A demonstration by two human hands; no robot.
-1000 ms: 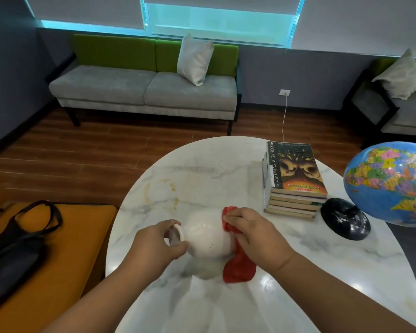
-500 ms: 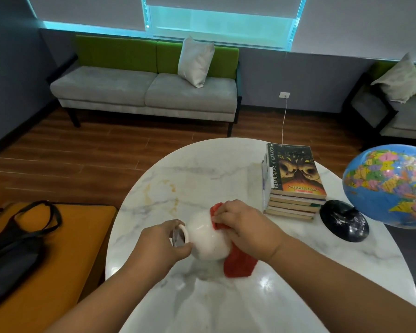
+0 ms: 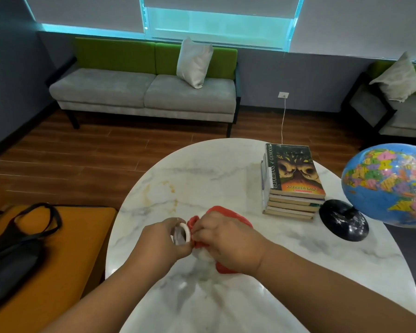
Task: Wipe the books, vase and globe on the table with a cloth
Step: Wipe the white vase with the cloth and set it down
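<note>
Sofa (image 3: 142, 92): grey seat, green back; far across the room, against the wall under the window; white pillow (image 3: 193, 62) leaning on the back.
Table (image 3: 226, 179): round, white marble with grey lines; a few yellow stains on the left part; holds books, globe, vase and cloth.
Bench (image 3: 58, 260): orange; just beside the table on the left; black bag (image 3: 10, 248) lying on top.
Globe (image 3: 389, 186): blue with lots of bright colours; at the right side of the table, partly cut off by the picture edge; tilted over a round black base (image 3: 344, 223); base just beside the books.
Books (image 3: 293, 183): one stack, lying flat; far right part of the table; top one dark with an orange strip at the bottom.
Cloth (image 3: 233, 217): red; draped over the vase body, front middle of the table; mostly under the right hand.
Right hand (image 3: 228, 246): fingers curled; holding the cloth tight against the vase.
Left hand (image 3: 163, 239): fingers curled round the vase neck, right by the rim; very near the right hand.
Vase (image 3: 187, 231): white; tipped on its side, mouth pointing left; between both hands; mostly hidden by cloth and hands; only the rim and a small bit of body showing; cannot tell if resting on the table or lifted.
</note>
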